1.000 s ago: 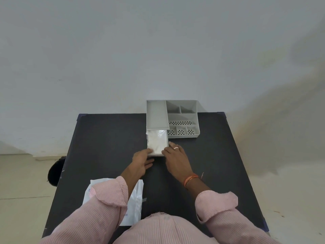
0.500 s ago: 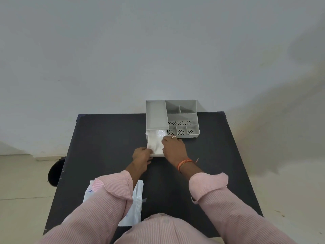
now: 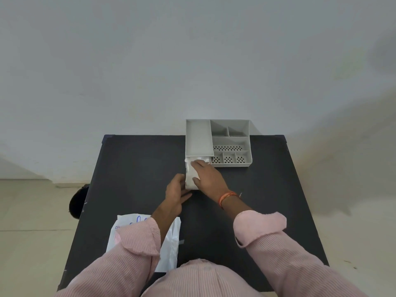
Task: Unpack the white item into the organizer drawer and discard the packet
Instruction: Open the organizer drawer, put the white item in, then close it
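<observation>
Head | right hand [image 3: 209,179] flat on white item [image 3: 191,179] | left hand [image 3: 176,192] steadies drawer [image 3: 188,186] | packet [image 3: 169,243] (print unreadable)

Table [image 3: 132,168]: black, matte top, far edge tight against the pale wall.
Organizer [image 3: 229,142]: grey, sitting at the far edge of the table, right of centre, open compartments and perforated cells on its right side.
Drawer [image 3: 189,185]: pulled out of the organizer's left side toward the person, resting over the tabletop.
Packet [image 3: 169,249]: white plastic with blue print, flat on the near left part of the table, partly hidden under a pink sleeve.
Tape [image 3: 181,241]: small grey strip stuck on the top, just beside the packet's right edge.
</observation>
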